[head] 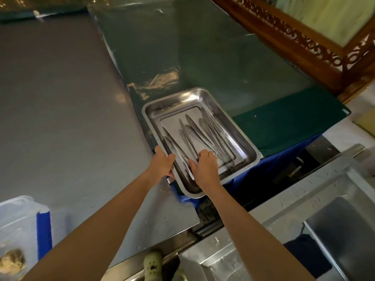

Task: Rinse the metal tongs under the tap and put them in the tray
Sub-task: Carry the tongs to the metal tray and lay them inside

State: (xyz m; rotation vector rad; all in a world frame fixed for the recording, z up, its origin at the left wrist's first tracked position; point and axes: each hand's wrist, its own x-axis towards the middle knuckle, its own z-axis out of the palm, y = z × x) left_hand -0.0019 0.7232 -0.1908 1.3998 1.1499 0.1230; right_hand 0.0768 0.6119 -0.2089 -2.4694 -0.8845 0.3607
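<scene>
The right hand (205, 167) reaches into the metal tray (239, 126), its grip narrow and curled over the near ends of the tongs (203, 132), though whether it truly pinches one pair or only presses on them I cannot tell. The left hand (162, 163) has a closed grip on the tray's near left rim, thumb over the edge. Several pairs of tongs lie inside the tray, fanned and overlapping.

The tray sits askew at the corner of the green-covered surface (284, 122), its near end jutting past that corner over a gap. Judged from this, a tug by the left hand could tip the tray off the edge and spill everything. The tongs look wet and smooth, so one could slide from the fingers or snag its neighbours. The sink (334, 230) lies near the tray's right side.
</scene>
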